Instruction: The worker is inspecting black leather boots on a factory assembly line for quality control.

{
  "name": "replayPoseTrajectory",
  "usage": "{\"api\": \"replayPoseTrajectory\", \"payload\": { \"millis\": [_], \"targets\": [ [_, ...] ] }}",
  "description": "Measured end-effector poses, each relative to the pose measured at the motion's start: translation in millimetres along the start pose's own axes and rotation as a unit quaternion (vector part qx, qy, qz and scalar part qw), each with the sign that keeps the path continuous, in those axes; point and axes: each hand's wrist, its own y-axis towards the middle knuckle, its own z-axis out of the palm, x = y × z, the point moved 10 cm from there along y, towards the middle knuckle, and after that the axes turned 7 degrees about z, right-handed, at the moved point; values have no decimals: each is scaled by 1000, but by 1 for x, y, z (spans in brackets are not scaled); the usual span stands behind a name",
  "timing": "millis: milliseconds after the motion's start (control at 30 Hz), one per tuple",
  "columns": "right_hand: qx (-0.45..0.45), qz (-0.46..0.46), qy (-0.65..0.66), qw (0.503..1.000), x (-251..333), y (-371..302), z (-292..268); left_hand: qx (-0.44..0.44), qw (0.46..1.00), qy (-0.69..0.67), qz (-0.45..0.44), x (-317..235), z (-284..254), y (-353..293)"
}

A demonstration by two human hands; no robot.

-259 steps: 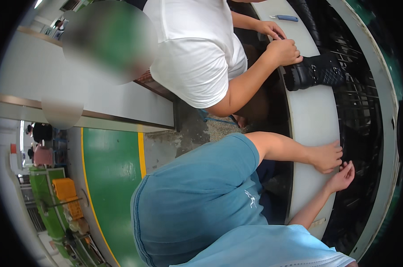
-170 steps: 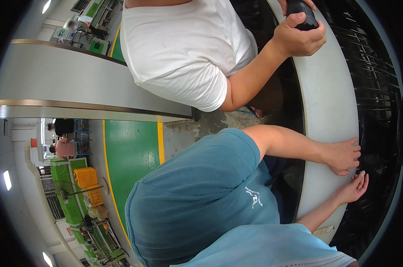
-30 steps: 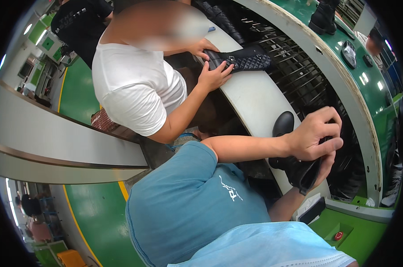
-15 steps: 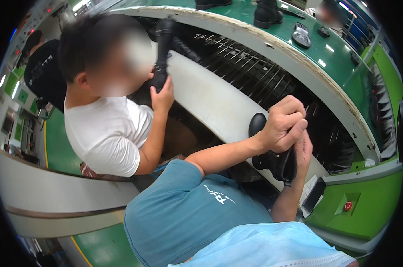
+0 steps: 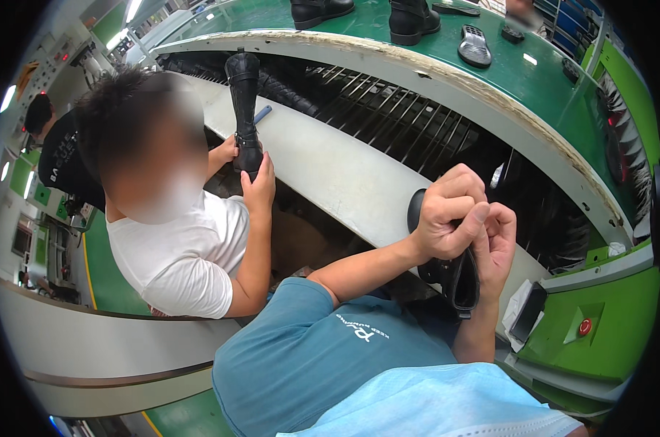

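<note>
My left hand [image 5: 448, 213] is closed, thumb and fingers pinched together above a black boot [image 5: 462, 285]. Close against it, my right hand [image 5: 499, 244] has its fingers curled in. Whatever the fingertips pinch is hidden or too small to make out. The boot lies with its opening toward me, beside my right wrist, at the edge of a white ledge [image 5: 322, 178]. My hands and left forearm cover much of it, and its rounded dark end shows left of my left hand.
To my left, a person in a white shirt [image 5: 177, 255] holds a tall black boot [image 5: 244, 95]. Beyond the ledge runs a metal rack [image 5: 395, 109]. Boots [image 5: 413, 20] and a sole [image 5: 475, 47] rest on the green tabletop [image 5: 373, 33]. A red button [image 5: 585, 327] sits on a green panel at right.
The view has shifted slightly. My right hand's curled fingers now show more beside my left hand, which stays pinched. The neighbour's head and boot appear lower and farther left.
</note>
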Motion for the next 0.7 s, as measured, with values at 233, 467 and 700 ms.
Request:
{"api": "replayPoseTrajectory", "payload": {
  "millis": [233, 467, 700],
  "targets": [
    [3, 48, 41, 998, -23, -1, 0, -7, 999, -42, -5, 2, -5, -3],
    [-25, 176, 71, 981, -105, -10, -43, -29, 998, -48, -17, 3, -22, 0],
    [-130, 224, 89, 962, -215, -57, -108, 6, 992, -112, -61, 20, -6, -12]
  ]
}}
